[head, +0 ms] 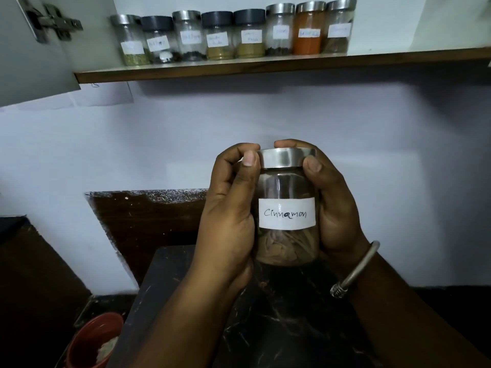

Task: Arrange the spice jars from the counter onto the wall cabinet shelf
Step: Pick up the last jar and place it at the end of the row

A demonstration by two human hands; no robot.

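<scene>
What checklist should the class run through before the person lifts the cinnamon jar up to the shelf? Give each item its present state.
1. Grip: left hand and right hand both wrap the cinnamon jar: ok.
2. Steel lid seated on the jar: looks ok; tightness cannot tell.
3. Jar upright, label facing forward: ok.
4. Free space on the shelf right of the row of jars: ok.
5. Cabinet door swung open, clear of the path: ok.
6. More jars left on the counter: cannot tell.
</scene>
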